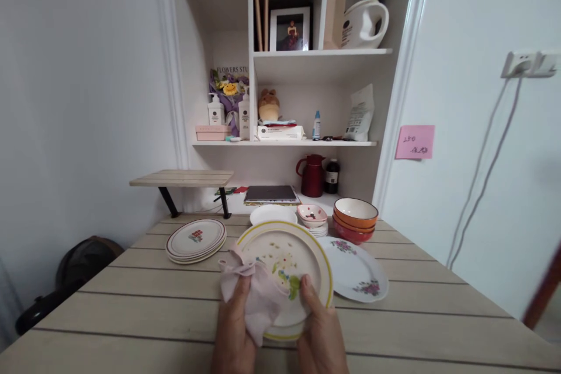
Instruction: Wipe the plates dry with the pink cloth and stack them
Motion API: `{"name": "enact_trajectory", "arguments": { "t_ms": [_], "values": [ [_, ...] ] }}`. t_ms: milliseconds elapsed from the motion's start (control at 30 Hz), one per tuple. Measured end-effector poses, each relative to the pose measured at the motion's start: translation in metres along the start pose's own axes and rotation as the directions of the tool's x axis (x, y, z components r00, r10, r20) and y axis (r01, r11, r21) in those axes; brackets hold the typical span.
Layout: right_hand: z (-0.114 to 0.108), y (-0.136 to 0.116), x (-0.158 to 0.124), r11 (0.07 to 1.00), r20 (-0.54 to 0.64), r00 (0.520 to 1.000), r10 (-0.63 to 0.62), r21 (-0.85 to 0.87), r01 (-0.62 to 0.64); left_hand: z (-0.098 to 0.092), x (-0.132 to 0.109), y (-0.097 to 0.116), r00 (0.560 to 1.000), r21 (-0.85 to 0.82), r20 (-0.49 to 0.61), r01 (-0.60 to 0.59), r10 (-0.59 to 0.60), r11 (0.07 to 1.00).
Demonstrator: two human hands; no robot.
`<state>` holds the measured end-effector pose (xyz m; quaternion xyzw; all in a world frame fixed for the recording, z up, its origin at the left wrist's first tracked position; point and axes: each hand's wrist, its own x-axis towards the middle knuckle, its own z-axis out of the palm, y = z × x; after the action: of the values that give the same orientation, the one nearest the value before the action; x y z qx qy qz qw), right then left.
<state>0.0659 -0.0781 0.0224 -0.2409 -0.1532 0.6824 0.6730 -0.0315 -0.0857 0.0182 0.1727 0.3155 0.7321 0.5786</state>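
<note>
Tilted up above the table's front is a round plate (302,251) with a yellow rim and a green printed pattern. My right hand (322,327) grips its lower right edge, thumb on the face and fingers behind. My left hand (236,321) is closed on a pale pink cloth (260,298), its thumb pressing the cloth against the plate's left side. The cloth drapes over the plate's lower left part. Fingers of both hands are mostly hidden beneath the plate and cloth.
Stacked plates (197,239) lie at left, a floral oval plate (359,272) at right. Behind stand a white plate (274,213), small pink bowls (312,214) and stacked orange and red bowls (355,222). A small raised shelf (184,177) stands back left; a red jug (312,176) is farther back.
</note>
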Motion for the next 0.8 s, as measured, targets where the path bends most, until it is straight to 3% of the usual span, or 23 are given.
{"name": "enact_trajectory", "arguments": {
  "t_ms": [100,200,333,400,533,633,733,800],
  "values": [
    [-0.003,0.017,-0.003,0.999,-0.097,0.995,0.01,0.035,-0.006,-0.006,0.0,-0.01,0.996,-0.05,0.027,0.087,-0.086,0.995],
    [-0.005,0.022,-0.005,1.0,-0.077,0.997,0.023,0.001,-0.023,-0.009,0.0,-0.008,0.99,-0.074,0.052,0.133,-0.13,0.988],
    [-0.006,0.002,-0.009,0.977,0.223,0.971,0.086,-0.212,-0.037,-0.009,-0.005,0.018,0.999,0.009,0.001,0.053,-0.053,0.999],
    [-0.001,-0.018,-0.01,0.936,0.382,0.922,0.067,-0.345,0.075,-0.008,-0.008,0.04,0.998,0.128,-0.022,-0.063,0.067,0.99],
    [0.018,-0.058,-0.006,0.796,0.576,0.813,0.085,-0.53,0.292,0.003,-0.014,0.086,0.967,0.292,0.12,-0.249,0.223,0.923],
    [0.029,-0.082,0.0,0.648,0.617,0.787,0.011,-0.604,0.464,0.015,-0.02,0.111,0.914,0.437,0.257,-0.401,0.315,0.805],
    [0.036,-0.102,0.001,0.482,0.599,0.782,-0.172,-0.641,0.597,0.024,-0.028,0.125,0.824,0.619,0.476,-0.563,0.308,0.548],
    [0.04,-0.11,-0.002,0.34,0.648,0.742,-0.173,-0.667,0.663,0.027,-0.033,0.126,0.752,0.653,0.611,-0.655,0.246,0.38]
  ]
}}
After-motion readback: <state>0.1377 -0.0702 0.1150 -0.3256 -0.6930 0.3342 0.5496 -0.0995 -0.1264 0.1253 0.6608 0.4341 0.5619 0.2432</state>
